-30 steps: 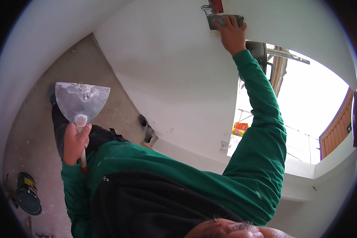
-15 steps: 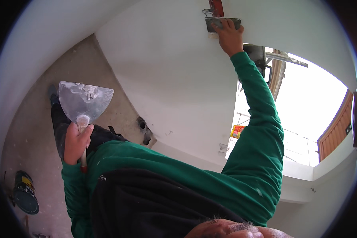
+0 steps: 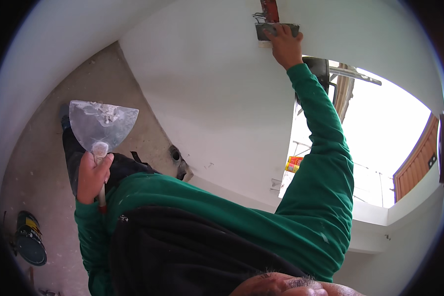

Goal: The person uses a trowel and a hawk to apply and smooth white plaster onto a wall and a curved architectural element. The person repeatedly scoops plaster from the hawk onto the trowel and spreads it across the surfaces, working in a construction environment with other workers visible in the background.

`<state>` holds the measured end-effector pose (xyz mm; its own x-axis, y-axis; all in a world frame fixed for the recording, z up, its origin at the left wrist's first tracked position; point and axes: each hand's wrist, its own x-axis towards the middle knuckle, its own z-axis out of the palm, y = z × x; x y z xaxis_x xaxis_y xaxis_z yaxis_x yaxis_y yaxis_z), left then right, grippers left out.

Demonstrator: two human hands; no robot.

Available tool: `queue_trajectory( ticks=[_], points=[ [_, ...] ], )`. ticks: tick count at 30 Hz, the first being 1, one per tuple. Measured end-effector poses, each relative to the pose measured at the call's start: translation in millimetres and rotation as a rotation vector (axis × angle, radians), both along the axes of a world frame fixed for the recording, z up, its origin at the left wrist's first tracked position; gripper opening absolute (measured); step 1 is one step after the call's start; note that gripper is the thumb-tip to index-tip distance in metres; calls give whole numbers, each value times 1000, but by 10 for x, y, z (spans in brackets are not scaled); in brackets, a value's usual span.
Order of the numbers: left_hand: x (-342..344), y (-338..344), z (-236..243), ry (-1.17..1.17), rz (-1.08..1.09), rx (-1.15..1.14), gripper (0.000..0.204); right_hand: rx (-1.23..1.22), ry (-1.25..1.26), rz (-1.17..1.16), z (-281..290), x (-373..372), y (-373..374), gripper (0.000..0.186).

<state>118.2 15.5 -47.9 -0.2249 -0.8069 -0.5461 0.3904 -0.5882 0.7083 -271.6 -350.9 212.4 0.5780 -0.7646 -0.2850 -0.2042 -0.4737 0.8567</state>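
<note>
My left hand (image 3: 92, 178) is wrapped round the handle of a wide putty knife (image 3: 101, 133), blade upward, with a lump of pale putty (image 3: 108, 113) near its far edge. Stretched up to the white wall, my right hand (image 3: 287, 47) grips a dark, flat rectangular spreader (image 3: 266, 31). Its fingers lie over the spreader's face, and the spreader is against the wall. Directly beyond it is a red recessed box (image 3: 270, 11) with loose wires (image 3: 259, 18) at its side. A pale strip shows just below the spreader.
Right of the wall is a bright window opening (image 3: 375, 128), with a dark pot (image 3: 316, 69) and a red-and-yellow package (image 3: 294, 164) by it. A dark paint can (image 3: 31, 241) stands on the concrete floor (image 3: 39, 163) at lower left. Pipe ends (image 3: 175, 155) stick out at the wall's foot.
The putty knife and my left hand have shifted very slightly left. My right hand stays at the same spot on the wall with the spreader.
</note>
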Motion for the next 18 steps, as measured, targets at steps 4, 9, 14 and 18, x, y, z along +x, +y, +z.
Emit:
queue_trajectory(
  ticks=[4,9,14,18],
  points=[
    [5,35,-47,-29,-12,20,20,-55,60,-29,-77,20,5,51],
    [-8,40,35,-60,-8,34,20,27,167,-170,10,115,8,49],
    [-88,41,46,-41,46,34,20,104,119,-115,172,59,-32,45],
    [-53,54,-19,-22,27,13,20,56,36,42,127,-55,-85,43]
  ],
)
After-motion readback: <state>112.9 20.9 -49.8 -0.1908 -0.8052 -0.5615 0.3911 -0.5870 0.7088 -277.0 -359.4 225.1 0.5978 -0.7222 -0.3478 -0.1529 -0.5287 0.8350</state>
